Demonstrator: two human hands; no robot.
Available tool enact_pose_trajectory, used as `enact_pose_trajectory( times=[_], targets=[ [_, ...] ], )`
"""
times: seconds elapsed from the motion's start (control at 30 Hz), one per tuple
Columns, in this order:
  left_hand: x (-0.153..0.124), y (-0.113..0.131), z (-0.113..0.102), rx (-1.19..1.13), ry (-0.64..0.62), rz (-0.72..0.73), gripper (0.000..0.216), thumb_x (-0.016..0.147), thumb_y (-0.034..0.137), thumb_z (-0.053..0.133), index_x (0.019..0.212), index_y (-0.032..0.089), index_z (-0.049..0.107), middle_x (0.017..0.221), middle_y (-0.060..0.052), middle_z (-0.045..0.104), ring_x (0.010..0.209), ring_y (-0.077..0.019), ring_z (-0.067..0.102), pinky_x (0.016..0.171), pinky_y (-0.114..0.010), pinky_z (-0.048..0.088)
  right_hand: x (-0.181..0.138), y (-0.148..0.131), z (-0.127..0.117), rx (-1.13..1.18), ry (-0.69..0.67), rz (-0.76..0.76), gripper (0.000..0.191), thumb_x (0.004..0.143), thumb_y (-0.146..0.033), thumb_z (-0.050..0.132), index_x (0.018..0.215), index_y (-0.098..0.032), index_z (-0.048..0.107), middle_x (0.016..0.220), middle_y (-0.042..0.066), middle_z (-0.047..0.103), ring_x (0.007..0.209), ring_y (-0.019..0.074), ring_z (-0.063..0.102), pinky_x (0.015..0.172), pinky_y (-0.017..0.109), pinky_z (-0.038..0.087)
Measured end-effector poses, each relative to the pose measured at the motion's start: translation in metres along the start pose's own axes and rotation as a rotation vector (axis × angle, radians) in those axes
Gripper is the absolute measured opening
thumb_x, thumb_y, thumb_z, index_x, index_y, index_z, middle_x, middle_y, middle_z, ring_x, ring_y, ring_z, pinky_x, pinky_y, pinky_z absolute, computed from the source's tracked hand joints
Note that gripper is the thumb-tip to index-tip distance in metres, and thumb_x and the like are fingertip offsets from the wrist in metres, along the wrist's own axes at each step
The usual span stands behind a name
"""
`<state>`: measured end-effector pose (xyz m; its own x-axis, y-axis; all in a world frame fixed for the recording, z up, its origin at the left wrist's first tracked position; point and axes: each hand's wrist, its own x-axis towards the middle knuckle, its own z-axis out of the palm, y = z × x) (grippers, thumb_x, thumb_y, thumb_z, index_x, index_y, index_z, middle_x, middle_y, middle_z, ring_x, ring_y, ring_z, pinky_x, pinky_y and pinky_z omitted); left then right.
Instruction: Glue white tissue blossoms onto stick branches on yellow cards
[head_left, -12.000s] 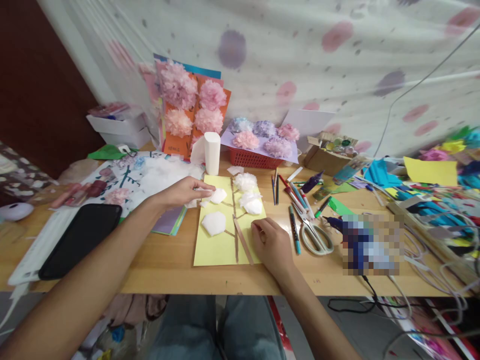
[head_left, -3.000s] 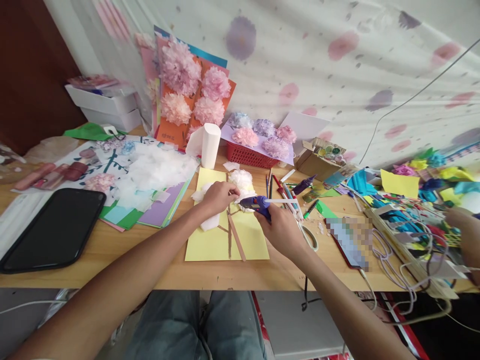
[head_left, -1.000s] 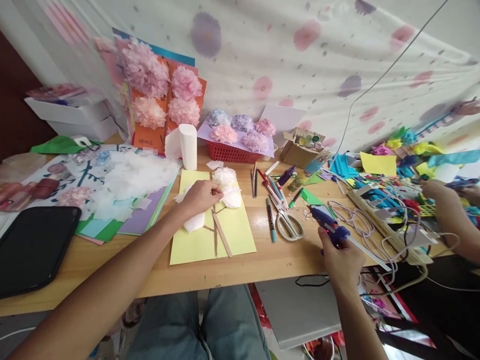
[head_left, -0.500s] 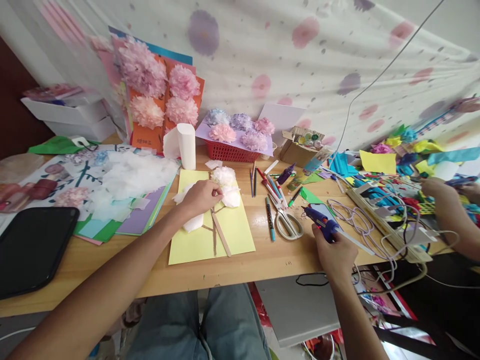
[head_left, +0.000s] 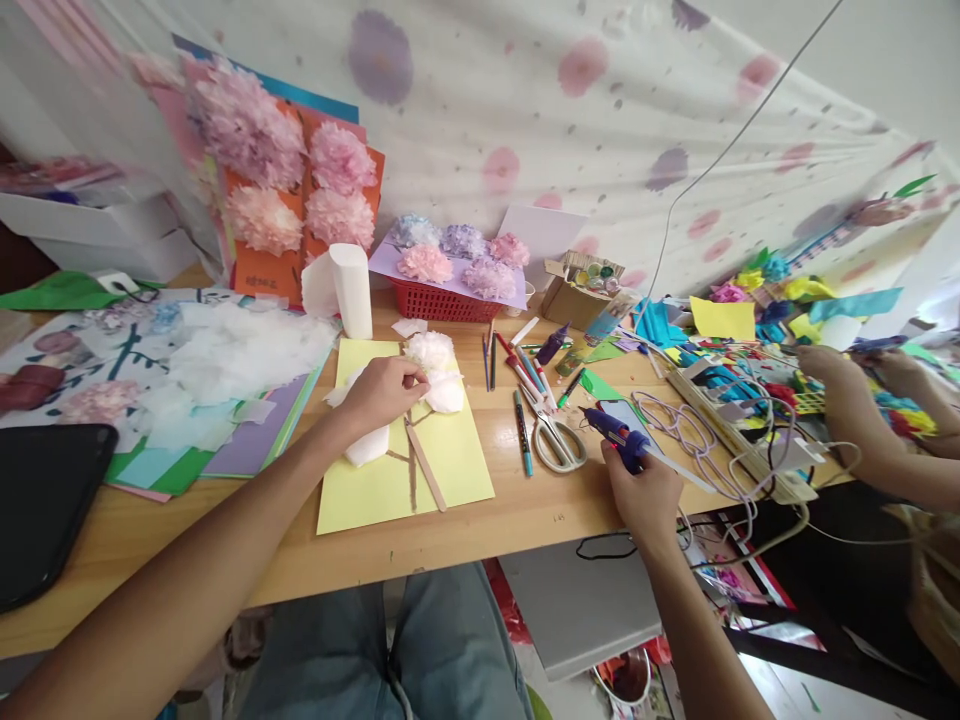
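My left hand (head_left: 379, 393) rests on a yellow paper sheet (head_left: 457, 462), fingers pinched on a white tissue flower (head_left: 441, 393). More white tissue flowers lie on the sheet, one (head_left: 429, 350) above and one (head_left: 367, 446) under my wrist. Brown stick stems (head_left: 424, 465) cross the sheet. My right hand (head_left: 643, 494) is closed around a blue glue gun (head_left: 616, 432) near the table's front edge, nozzle pointing left toward the scissors (head_left: 553, 443).
Pens (head_left: 523, 378) lie right of the sheet. A tissue roll (head_left: 351, 288), a red basket (head_left: 445, 300) with paper flowers and a cardboard box (head_left: 575, 297) stand behind. A black case (head_left: 41, 505) lies left. Cables (head_left: 712, 440) and another person's hands (head_left: 847, 375) are at right.
My right hand has carried the glue gun off the yellow sheet to the right, then a little back leftward. My left hand stays pinched on the tissue flower. The view has swung right.
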<state>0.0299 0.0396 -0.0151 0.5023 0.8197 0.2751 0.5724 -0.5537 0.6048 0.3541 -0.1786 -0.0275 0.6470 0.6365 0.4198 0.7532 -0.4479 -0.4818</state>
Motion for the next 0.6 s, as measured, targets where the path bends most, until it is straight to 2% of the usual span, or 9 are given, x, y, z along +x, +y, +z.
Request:
enact_pose_trajectory(
  times=[0.27,0.47,0.6],
  targets=[
    [0.0,0.002,-0.003,-0.033,-0.007,-0.041,0.015,0.08,0.022,0.063,0.078,0.018,0.078,0.076,-0.004,0.076,0.07,-0.0183,0.065,0.066,-0.028,0.043,-0.004,0.004,-0.006,-0.135,-0.135,0.01,0.044,0.08,-0.06,0.06,0.077,-0.017,0.072,0.069,0.011,0.068,0.069,0.0284,0.062,0.065,0.036,0.041],
    [0.002,0.0,-0.002,-0.062,0.011,-0.051,0.018,0.08,0.025,0.062,0.08,0.018,0.078,0.077,-0.004,0.075,0.07,-0.0183,0.064,0.067,-0.028,0.044,-0.013,0.002,-0.013,-0.072,-0.093,0.053,0.053,0.078,-0.065,0.06,0.096,-0.017,0.074,0.09,0.013,0.074,0.081,0.03,0.065,0.074,0.038,0.044],
    [0.001,-0.002,-0.006,-0.088,0.064,-0.044,0.022,0.082,0.028,0.059,0.08,0.016,0.077,0.074,-0.004,0.073,0.068,-0.018,0.062,0.066,-0.028,0.043,-0.02,0.008,-0.016,-0.042,-0.076,0.08,0.056,0.078,-0.065,0.064,0.103,-0.016,0.073,0.097,0.014,0.075,0.086,0.0312,0.067,0.078,0.041,0.047]
  ],
)
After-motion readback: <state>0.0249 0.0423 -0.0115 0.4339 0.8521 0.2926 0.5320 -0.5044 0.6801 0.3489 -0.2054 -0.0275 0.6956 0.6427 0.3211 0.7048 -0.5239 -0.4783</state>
